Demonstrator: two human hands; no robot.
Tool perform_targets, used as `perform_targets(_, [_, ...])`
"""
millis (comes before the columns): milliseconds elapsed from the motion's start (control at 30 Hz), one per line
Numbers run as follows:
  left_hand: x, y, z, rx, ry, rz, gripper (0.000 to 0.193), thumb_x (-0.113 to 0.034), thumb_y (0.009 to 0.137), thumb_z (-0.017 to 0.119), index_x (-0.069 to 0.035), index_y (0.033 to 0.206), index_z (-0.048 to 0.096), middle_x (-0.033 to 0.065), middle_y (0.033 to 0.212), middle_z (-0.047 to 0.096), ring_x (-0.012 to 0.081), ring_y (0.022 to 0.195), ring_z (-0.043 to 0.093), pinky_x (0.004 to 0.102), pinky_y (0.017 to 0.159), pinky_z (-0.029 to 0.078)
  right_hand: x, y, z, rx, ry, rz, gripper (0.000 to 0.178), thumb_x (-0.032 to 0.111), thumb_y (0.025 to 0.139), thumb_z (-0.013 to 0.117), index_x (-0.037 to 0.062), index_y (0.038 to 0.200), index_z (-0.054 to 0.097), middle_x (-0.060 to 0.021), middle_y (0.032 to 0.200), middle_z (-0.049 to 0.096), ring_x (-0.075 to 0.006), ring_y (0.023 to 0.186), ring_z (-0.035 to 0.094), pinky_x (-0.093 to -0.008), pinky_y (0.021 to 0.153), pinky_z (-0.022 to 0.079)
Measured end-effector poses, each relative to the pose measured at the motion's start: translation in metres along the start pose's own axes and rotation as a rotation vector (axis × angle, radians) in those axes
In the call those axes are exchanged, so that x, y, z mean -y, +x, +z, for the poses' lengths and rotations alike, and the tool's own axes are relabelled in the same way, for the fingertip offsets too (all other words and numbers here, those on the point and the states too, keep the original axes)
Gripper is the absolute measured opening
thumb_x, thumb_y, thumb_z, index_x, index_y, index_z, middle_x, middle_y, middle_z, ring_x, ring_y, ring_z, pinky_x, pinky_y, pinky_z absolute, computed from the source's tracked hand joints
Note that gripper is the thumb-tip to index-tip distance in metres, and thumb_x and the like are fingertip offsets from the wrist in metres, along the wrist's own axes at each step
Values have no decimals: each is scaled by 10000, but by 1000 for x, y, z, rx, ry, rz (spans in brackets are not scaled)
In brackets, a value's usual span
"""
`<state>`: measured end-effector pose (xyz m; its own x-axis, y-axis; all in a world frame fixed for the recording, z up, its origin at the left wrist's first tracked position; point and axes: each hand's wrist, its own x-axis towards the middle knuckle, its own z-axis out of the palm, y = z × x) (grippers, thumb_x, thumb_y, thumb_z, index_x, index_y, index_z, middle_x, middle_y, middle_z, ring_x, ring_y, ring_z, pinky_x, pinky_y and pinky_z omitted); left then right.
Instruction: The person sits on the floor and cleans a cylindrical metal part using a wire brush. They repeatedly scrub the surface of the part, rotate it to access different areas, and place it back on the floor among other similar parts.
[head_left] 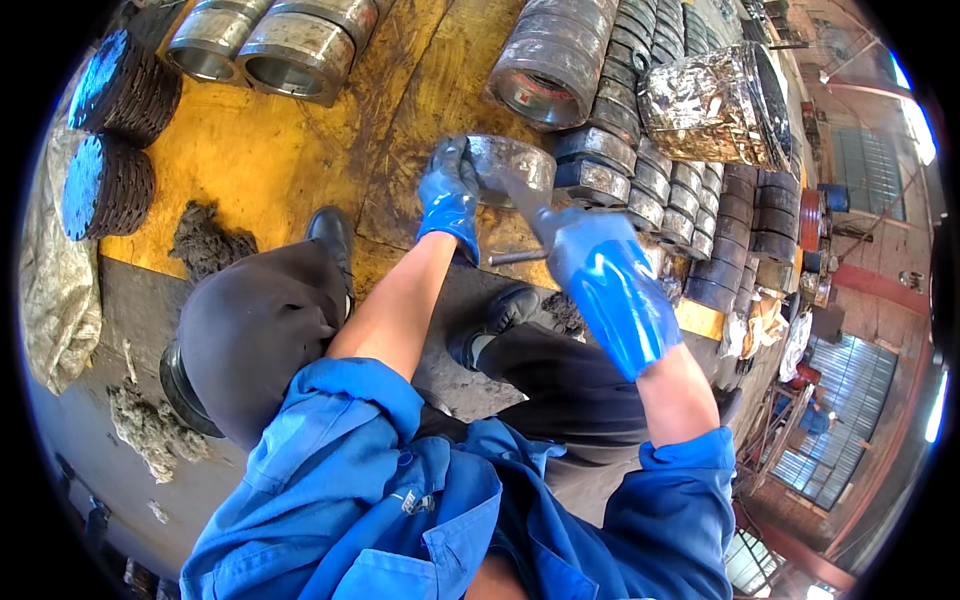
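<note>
Head view: a thick metal ring point(515, 165) is gripped at its left side by the left hand point(448, 190), which is covered by a blue glove. By the right hand point(607, 275), gloved likewise and clenched, a dark tapered blade point(527, 208) is held, its tip pointed up and left across the ring's face; whether the two are touching cannot be told. A thin rod point(517, 258) is seen jutting leftward from the same hand. The ring is seen over a stained yellow surface point(220, 150), just left of rows of stacked rings point(595, 150) and near a large cylinder point(560, 40). Farther left, two open-ended cylinders point(318, 38) are laid side by side, and two stacks of dark discs point(125, 190) are placed near the surface's left edge.
</note>
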<state>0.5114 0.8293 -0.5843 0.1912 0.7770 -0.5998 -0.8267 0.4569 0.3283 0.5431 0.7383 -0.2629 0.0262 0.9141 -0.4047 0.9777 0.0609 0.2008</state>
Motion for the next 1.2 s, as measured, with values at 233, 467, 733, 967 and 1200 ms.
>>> perform_targets(233, [-4, 19, -1, 9, 141, 165, 247, 18, 956, 610, -3, 1190, 684, 28, 1124, 695, 105, 964, 640, 190, 779, 526, -16, -10, 8, 35, 64, 47, 720, 8, 885, 521, 295, 1533, 396, -180, 899, 715, -348, 843, 715, -472, 698, 572])
perform_targets(467, [-10, 1, 19, -52, -193, -137, 239, 12, 954, 628, 9, 1188, 679, 69, 1104, 700, 140, 972, 661, 217, 784, 552, -36, -8, 28, -12, 208, 173, 452, 60, 904, 526, 222, 1319, 601, -194, 1014, 712, -359, 956, 702, -466, 784, 560])
perform_targets(733, [6, 7, -9, 190, 359, 346, 272, 44, 941, 580, 34, 1201, 662, 101, 1141, 696, 186, 1037, 657, 271, 866, 541, -40, -16, 43, -215, 265, 164, 398, 71, 916, 558, 185, 1295, 606, -168, 987, 712, -367, 919, 699, -476, 776, 561])
perform_targets(967, [-21, -46, -26, -63, 1067, 385, 369, -21, 940, 529, -7, 1293, 633, 207, 1153, 715, 295, 1035, 699, 351, 926, 518, -12, -26, 26, 130, 148, 218, 543, 23, 862, 570, 241, 1360, 562, -149, 1095, 714, -358, 1022, 687, -462, 833, 567])
perform_targets(1200, [-20, -61, -37, -236, 1310, 375, 329, -73, 955, 528, -5, 1251, 655, 210, 1103, 725, 305, 956, 710, 390, 842, 536, 3, -23, 19, 253, 128, 225, 517, 61, 878, 567, 296, 1339, 575, -165, 1064, 711, -349, 1035, 683, -470, 822, 562])
